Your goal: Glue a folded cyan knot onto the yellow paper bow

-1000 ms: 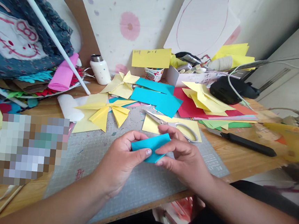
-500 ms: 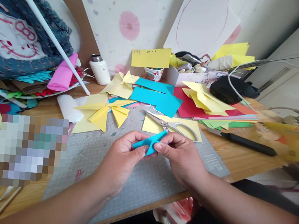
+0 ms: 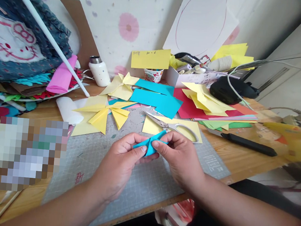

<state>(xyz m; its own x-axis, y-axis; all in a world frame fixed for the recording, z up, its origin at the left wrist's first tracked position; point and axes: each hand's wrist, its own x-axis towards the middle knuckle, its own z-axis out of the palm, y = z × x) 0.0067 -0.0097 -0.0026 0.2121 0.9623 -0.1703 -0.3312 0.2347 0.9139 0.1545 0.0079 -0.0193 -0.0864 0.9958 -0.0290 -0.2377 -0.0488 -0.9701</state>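
Observation:
Both my hands pinch a small piece of blue paper folded into a narrow, creased shape, a little above the grey cutting mat. My left hand grips its left end with thumb and fingers closed. My right hand pinches the right side, thumb pressed near the middle fold. Just beyond my hands, scissors lie on a yellow sheet.
Yellow folded paper bows and blue sheets lie on the mat's far side. A black-handled knife rests at the right, red and green sheets behind it. A white bottle, pink roll and a paper cup stand further back.
The blue paper went from a flat strip held between my hands to a tighter, pinched fold. My hands moved closer together and slightly away from me.

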